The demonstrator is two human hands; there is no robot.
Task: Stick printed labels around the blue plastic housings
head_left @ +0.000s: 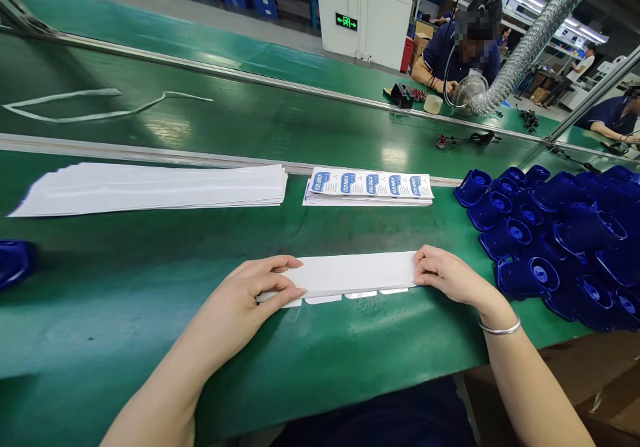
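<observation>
A white label strip (357, 272) lies low over the green table, stretched between my two hands. Small white label edges stick out along its near side. My left hand (265, 284) grips the strip's left end between thumb and fingers. At the other end, my right hand (443, 274) pinches the strip, with a metal bangle on that wrist. Just beyond the strip sits a stack of printed blue-and-white label sheets (373, 184). Further left, a long stack of white paper strips (165, 187) lies along the table's back rail.
Many dark blue plastic housings (540, 274) are piled on the right, and another blue part (15, 262) is at the left edge. Beyond the rail is a green conveyor belt (280, 117) with a loose pale strap (75, 117). A co-worker (463, 47) sits across, near a foil duct (525, 50).
</observation>
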